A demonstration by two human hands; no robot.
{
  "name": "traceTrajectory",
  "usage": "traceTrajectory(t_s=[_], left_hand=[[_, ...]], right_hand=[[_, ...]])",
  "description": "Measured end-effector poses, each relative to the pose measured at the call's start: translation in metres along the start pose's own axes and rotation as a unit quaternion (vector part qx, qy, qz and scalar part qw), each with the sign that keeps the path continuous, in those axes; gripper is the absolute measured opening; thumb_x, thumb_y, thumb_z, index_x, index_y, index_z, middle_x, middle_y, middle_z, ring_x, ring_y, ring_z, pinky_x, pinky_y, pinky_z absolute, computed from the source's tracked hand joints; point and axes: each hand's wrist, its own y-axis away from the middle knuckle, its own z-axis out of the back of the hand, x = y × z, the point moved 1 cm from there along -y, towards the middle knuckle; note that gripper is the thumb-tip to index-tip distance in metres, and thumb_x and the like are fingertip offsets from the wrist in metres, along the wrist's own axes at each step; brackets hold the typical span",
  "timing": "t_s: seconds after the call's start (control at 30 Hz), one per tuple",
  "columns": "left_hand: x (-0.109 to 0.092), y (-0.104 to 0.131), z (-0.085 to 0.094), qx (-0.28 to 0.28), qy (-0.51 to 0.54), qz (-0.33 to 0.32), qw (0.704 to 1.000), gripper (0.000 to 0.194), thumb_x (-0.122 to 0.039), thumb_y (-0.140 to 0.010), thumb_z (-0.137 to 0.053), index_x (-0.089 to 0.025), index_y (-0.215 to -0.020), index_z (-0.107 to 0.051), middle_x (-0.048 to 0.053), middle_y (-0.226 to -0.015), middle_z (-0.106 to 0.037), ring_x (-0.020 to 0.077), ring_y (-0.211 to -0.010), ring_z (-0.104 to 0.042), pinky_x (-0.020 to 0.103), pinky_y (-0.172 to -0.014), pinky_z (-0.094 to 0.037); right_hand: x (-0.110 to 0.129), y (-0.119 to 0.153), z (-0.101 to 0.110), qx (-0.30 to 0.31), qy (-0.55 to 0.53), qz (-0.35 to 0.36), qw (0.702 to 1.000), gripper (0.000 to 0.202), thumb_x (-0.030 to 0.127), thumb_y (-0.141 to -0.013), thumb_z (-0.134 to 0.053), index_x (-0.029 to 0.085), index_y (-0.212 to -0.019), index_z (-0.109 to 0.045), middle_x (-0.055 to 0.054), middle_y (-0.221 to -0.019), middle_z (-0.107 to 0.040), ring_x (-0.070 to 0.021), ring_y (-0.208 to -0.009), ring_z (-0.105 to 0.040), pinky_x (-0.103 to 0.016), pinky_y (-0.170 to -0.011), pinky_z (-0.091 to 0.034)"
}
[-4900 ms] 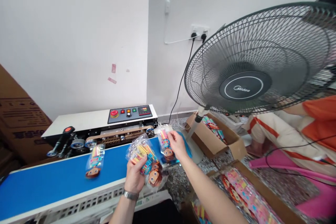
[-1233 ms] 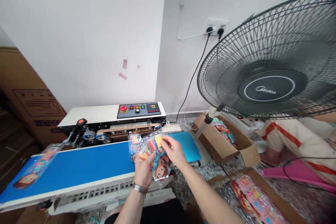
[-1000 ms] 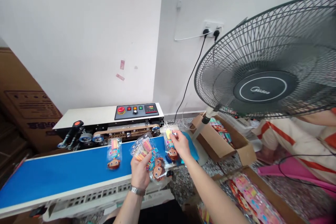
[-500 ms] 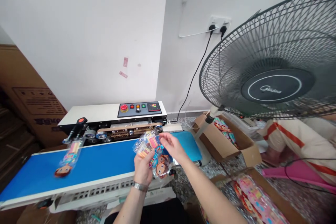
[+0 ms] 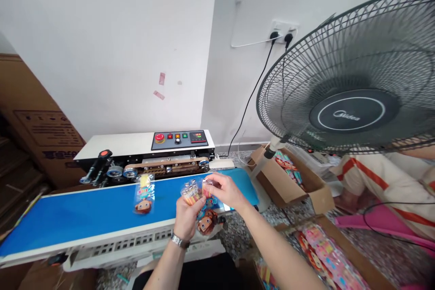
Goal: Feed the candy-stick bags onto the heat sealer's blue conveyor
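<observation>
My left hand (image 5: 186, 217), with a metal watch on its wrist, is closed around a small fan of clear plastic packets (image 5: 206, 224). They hold coloured sticks at the top and a brown-haired cartoon head at the bottom. My right hand (image 5: 226, 190) pinches the upper part of one packet at the right of the bunch. Both hands are over the right part of a blue conveyor belt (image 5: 84, 215). A similar single packet (image 5: 144, 195) lies on the belt to the left, its top edge at the rollers of the sealing machine (image 5: 142, 145).
A large fan (image 5: 350, 99) stands at the right. Below it are an open carton of packets (image 5: 272, 181) and a nearer carton (image 5: 356, 240) with pink packets. Another person's leg (image 5: 367, 176) and a pink stool (image 5: 367, 224) are at the far right.
The packet near the belt's left end is gone from there, and a packet now lies nearer the belt's middle. My right hand has closed onto a packet beside the bunch.
</observation>
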Motion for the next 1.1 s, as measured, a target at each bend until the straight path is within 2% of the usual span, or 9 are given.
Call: traceTrajectory(t_s=[0.17, 0.33, 0.43, 0.57, 0.7, 0.83, 0.97, 1.03, 1.1], left_hand=[[-0.005, 0.001, -0.007, -0.011, 0.062, 0.024, 0.998, 0.033, -0.021, -0.055, -0.077, -0.012, -0.085, -0.068, 0.010, -0.089, -0.070, 0.0208, -0.077, -0.064, 0.030, -0.073, -0.048], [-0.001, -0.001, -0.005, -0.042, 0.079, 0.043, 0.995, 0.036, -0.021, -0.054, -0.077, -0.013, -0.088, -0.067, 0.007, -0.083, -0.070, 0.0165, -0.073, -0.063, 0.026, -0.071, -0.048], [0.005, -0.004, 0.002, -0.091, 0.060, 0.053, 0.993, 0.041, -0.023, -0.053, -0.078, -0.012, -0.091, -0.065, 0.003, -0.075, -0.068, 0.0125, -0.066, -0.061, 0.023, -0.064, -0.046], [0.009, -0.008, 0.008, -0.118, 0.029, 0.046, 0.992, 0.045, -0.023, -0.051, -0.080, -0.010, -0.091, -0.063, 0.004, -0.073, -0.067, 0.0135, -0.062, -0.060, 0.025, -0.061, -0.046], [0.009, -0.008, 0.007, -0.114, 0.038, 0.050, 0.991, 0.042, -0.022, -0.049, -0.080, -0.010, -0.085, -0.063, 0.006, -0.077, -0.068, 0.0172, -0.067, -0.063, 0.029, -0.066, -0.048], [0.004, -0.006, 0.003, -0.083, 0.086, 0.051, 0.992, 0.040, -0.021, -0.052, -0.079, -0.010, -0.087, -0.063, 0.008, -0.082, -0.069, 0.0205, -0.073, -0.064, 0.033, -0.072, -0.049], [-0.001, -0.004, -0.001, -0.054, 0.126, 0.054, 0.989, 0.039, -0.021, -0.054, -0.077, -0.011, -0.090, -0.064, 0.010, -0.087, -0.069, 0.0224, -0.079, -0.064, 0.035, -0.077, -0.048], [-0.002, -0.003, -0.002, -0.051, 0.131, 0.051, 0.989, 0.038, -0.021, -0.055, -0.077, -0.011, -0.089, -0.065, 0.009, -0.088, -0.069, 0.0211, -0.079, -0.064, 0.034, -0.077, -0.048], [-0.001, -0.002, -0.003, -0.054, 0.127, 0.046, 0.989, 0.037, -0.020, -0.055, -0.077, -0.012, -0.088, -0.065, 0.008, -0.087, -0.069, 0.0192, -0.078, -0.064, 0.031, -0.075, -0.048]], right_hand=[[-0.014, 0.011, -0.015, -0.086, -0.133, -0.032, 0.987, 0.033, 0.036, -0.078, -0.057, 0.021, -0.107, -0.055, -0.003, -0.091, -0.061, -0.0149, -0.078, -0.058, -0.025, -0.069, -0.047], [-0.039, 0.016, -0.025, -0.158, -0.150, -0.059, 0.974, 0.024, 0.041, -0.080, -0.052, 0.017, -0.085, -0.054, -0.003, -0.078, -0.060, -0.0153, -0.072, -0.057, -0.024, -0.065, -0.046], [-0.057, 0.006, -0.006, -0.227, -0.089, -0.089, 0.966, 0.026, 0.043, -0.080, -0.050, 0.018, -0.086, -0.054, -0.002, -0.076, -0.061, -0.0155, -0.068, -0.057, -0.023, -0.060, -0.044], [-0.081, -0.013, 0.019, -0.258, 0.101, -0.198, 0.940, 0.021, 0.035, -0.076, -0.053, 0.019, -0.088, -0.057, -0.001, -0.070, -0.063, -0.0166, -0.066, -0.058, -0.024, -0.060, -0.042], [-0.087, -0.029, 0.014, -0.222, 0.176, -0.236, 0.930, 0.023, 0.027, -0.075, -0.054, 0.018, -0.096, -0.058, -0.001, -0.068, -0.063, -0.0179, -0.069, -0.060, -0.025, -0.064, -0.042], [-0.072, -0.034, -0.003, -0.188, 0.175, -0.194, 0.947, 0.031, 0.022, -0.073, -0.056, 0.017, -0.104, -0.056, -0.004, -0.078, -0.065, -0.0201, -0.079, -0.060, -0.028, -0.073, -0.043], [-0.046, -0.020, -0.010, -0.151, 0.002, -0.086, 0.985, 0.031, 0.037, -0.082, -0.049, 0.018, -0.106, -0.055, -0.007, -0.100, -0.063, -0.0195, -0.090, -0.058, -0.029, -0.075, -0.046], [-0.034, -0.008, -0.014, -0.087, -0.094, -0.055, 0.990, 0.030, 0.040, -0.083, -0.047, 0.019, -0.102, -0.056, -0.005, -0.096, -0.063, -0.0179, -0.087, -0.059, -0.028, -0.072, -0.047], [-0.025, 0.002, -0.018, -0.054, -0.116, -0.036, 0.991, 0.024, 0.038, -0.081, -0.052, 0.018, -0.094, -0.058, -0.003, -0.089, -0.063, -0.0166, -0.083, -0.059, -0.026, -0.072, -0.046]])
